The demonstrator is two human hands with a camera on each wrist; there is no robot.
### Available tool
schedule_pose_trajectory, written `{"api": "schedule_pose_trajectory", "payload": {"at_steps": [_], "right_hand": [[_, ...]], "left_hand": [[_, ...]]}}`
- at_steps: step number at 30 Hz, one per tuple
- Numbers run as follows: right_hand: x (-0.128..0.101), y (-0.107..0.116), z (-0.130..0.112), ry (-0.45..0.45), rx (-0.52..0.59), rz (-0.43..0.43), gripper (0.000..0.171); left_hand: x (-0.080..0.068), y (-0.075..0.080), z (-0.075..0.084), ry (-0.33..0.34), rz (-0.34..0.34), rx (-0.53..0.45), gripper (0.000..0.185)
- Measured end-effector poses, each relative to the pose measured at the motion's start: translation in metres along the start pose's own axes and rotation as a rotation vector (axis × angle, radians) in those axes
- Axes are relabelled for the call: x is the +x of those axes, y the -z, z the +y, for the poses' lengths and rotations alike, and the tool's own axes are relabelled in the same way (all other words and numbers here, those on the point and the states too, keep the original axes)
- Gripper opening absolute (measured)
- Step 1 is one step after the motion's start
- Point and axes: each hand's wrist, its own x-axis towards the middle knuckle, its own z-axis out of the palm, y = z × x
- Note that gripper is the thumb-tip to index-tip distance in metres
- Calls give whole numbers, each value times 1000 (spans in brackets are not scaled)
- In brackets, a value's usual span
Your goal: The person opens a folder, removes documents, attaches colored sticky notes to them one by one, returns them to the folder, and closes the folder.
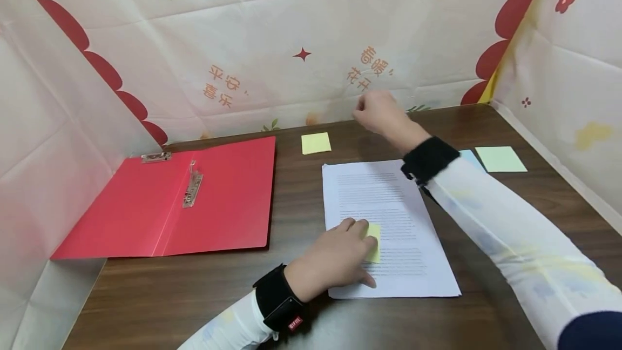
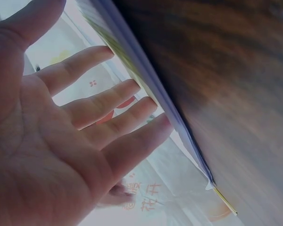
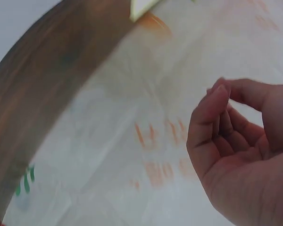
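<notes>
My left hand (image 1: 337, 255) rests with spread fingertips on a stack of printed white paper (image 1: 389, 193). Beside and partly under those fingers lies a small yellow sticky note (image 1: 374, 253), its left part hidden. In the left wrist view, the left fingers (image 2: 125, 87) reach nearly straight to the sheets, seen edge-on. Above the far table edge, my right hand (image 1: 381, 115) is raised in the air. The right wrist view shows its thumb and index fingertip meeting, the other fingers (image 3: 205, 127) curled, and nothing visible in the grasp.
A red clip folder (image 1: 233, 199) lies spread flat at the left, its metal clips showing. A yellow sticky pad (image 1: 316, 143) sits behind the papers. Pale green (image 1: 500, 159) and blue notes (image 1: 472, 159) lie at the right, the blue partly hidden by the sleeve. Printed cloth walls surround the table (image 1: 301, 199).
</notes>
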Motion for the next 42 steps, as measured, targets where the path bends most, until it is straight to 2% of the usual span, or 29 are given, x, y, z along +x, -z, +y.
{"api": "schedule_pose_trajectory", "payload": {"at_steps": [4,6,9,14,17,21,24,26,30,34,38,42], "right_hand": [[-42,28,15,-22,97,16,28],[-62,36,24,-8,101,26,28],[-90,44,44,-34,110,15,30],[-116,53,88,-121,87,3,33],[-120,63,110,-135,70,14,33],[-123,77,130,-156,101,27,34],[-125,79,142,-168,92,42,33],[-125,75,150,-153,38,32,30],[-120,60,167,-122,-115,-66,36],[-119,45,184,-167,-198,-195,53],[-121,36,195,-200,-201,-273,59],[-122,32,198,-185,-211,-283,61]], "left_hand": [[1,2,-4,-1,-10,-5,61],[1,2,-4,-1,-14,-12,61],[1,2,-4,4,-17,-38,63],[-1,3,-2,5,1,-60,59],[-2,3,-2,6,7,-62,57],[-2,3,-3,5,8,-69,58],[-1,2,-2,-2,6,-64,58],[0,2,-1,-5,9,-59,58],[1,0,1,17,13,-75,54],[1,0,3,50,-6,-109,55],[0,2,5,55,-12,-106,57],[0,5,5,43,13,-81,56]]}}
